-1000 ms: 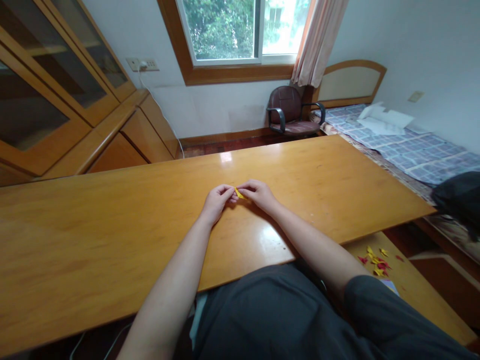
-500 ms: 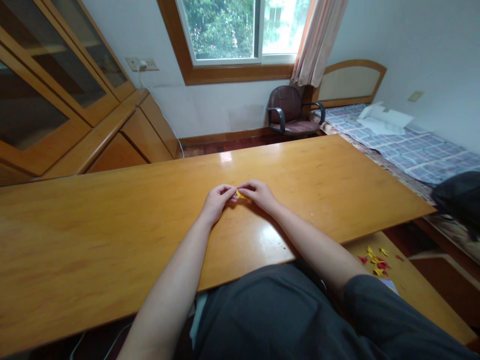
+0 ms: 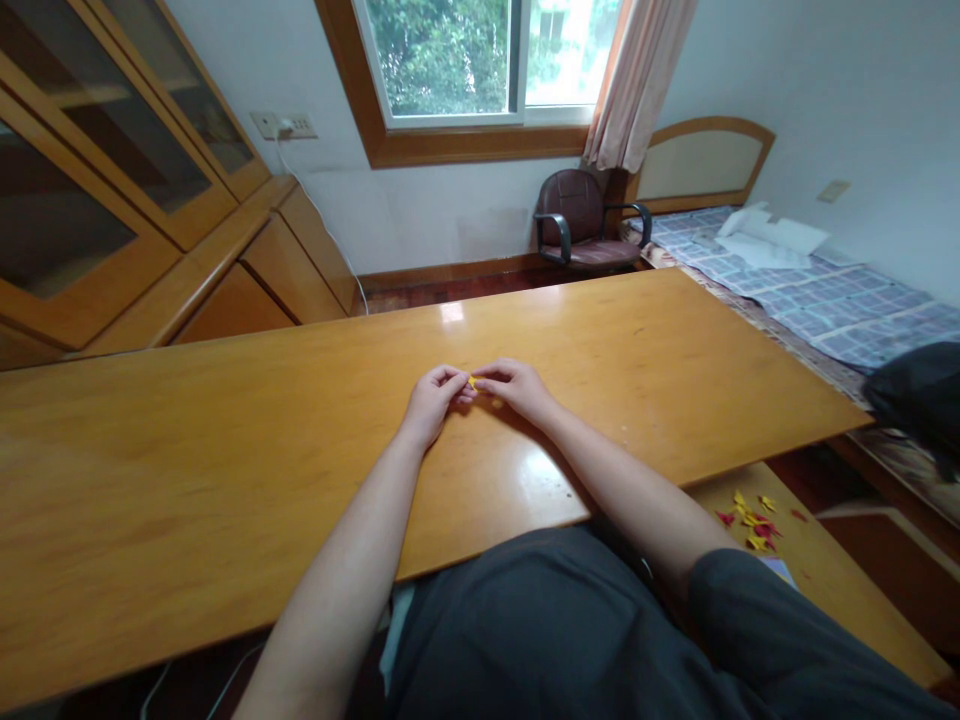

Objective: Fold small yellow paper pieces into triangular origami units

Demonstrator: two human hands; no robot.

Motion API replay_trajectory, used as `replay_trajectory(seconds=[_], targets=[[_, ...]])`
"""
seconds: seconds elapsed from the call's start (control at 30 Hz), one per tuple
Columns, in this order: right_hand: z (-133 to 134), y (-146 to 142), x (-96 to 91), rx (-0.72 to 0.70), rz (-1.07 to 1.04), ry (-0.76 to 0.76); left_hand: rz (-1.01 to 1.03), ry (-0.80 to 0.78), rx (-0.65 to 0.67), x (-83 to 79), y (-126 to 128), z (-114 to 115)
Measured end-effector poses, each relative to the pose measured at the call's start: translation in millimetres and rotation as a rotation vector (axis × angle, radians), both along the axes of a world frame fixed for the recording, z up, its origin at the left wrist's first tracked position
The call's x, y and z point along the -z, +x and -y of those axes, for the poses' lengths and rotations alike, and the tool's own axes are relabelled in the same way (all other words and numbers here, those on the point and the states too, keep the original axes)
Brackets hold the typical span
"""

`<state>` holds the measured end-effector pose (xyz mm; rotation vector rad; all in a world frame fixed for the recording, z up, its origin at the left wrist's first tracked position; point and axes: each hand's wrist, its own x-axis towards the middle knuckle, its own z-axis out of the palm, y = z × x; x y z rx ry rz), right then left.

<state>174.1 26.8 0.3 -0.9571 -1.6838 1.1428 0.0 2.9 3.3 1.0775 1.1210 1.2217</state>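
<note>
A small piece of folded yellow paper [image 3: 472,383] is pinched between my two hands, just above the middle of the wooden table [image 3: 247,470]. My left hand [image 3: 435,403] is closed, its thumb and forefinger gripping the paper's left side. From the right, the fingertips of my right hand [image 3: 519,388] close on the other side. Most of the paper is hidden behind the fingers, so its exact folded shape cannot be made out.
Several yellow and red folded paper figures [image 3: 757,520] lie on a lower wooden surface [image 3: 847,600] at the right. Beyond the table are a brown armchair [image 3: 574,215], a bed [image 3: 817,300] and a black bag [image 3: 919,395]. A glass-door cabinet [image 3: 150,200] stands at the left.
Less of the yellow paper shows between the fingers now. My hands have shifted only slightly, with the fingertips still on the paper.
</note>
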Motion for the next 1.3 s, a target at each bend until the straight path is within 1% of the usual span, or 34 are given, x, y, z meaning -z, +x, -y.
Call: replay_trajectory(seconds=[0.13, 0.33, 0.4, 0.57, 0.8, 1.0, 1.17, 1.3], targets=[[-1.8, 1.6, -2.0, 0.0, 0.034, 0.04, 0.005, -0.002, 0.008, 0.2, -0.6, 0.5], [-1.4, 1.5, -3.9, 0.009, 0.041, 0.015, -0.011, 0.01, 0.005, -0.4, 0.5, 1.8], [-1.2, 0.4, -2.4, 0.01, 0.016, -0.028, -0.025, 0.023, -0.006, 0.4, 0.9, 1.5], [-0.4, -2.4, 2.4, -0.019, -0.105, -0.198, -0.032, 0.041, -0.04, 2.5, 0.9, -0.7], [-2.4, -0.7, 3.1, -0.024, -0.145, -0.221, -0.02, 0.018, 0.015, 0.1, 2.2, 1.3], [-1.0, 0.2, -1.2, -0.029, -0.174, -0.253, -0.09, 0.023, 0.074, -1.2, 2.8, 5.1], [-0.3, 0.5, -2.7, -0.067, -0.212, -0.286, -0.083, 0.039, 0.085, -3.0, 1.9, 5.5], [0.7, 0.5, -2.5, -0.105, -0.249, -0.313, -0.128, 0.052, 0.104, -5.0, 3.0, 6.0]])
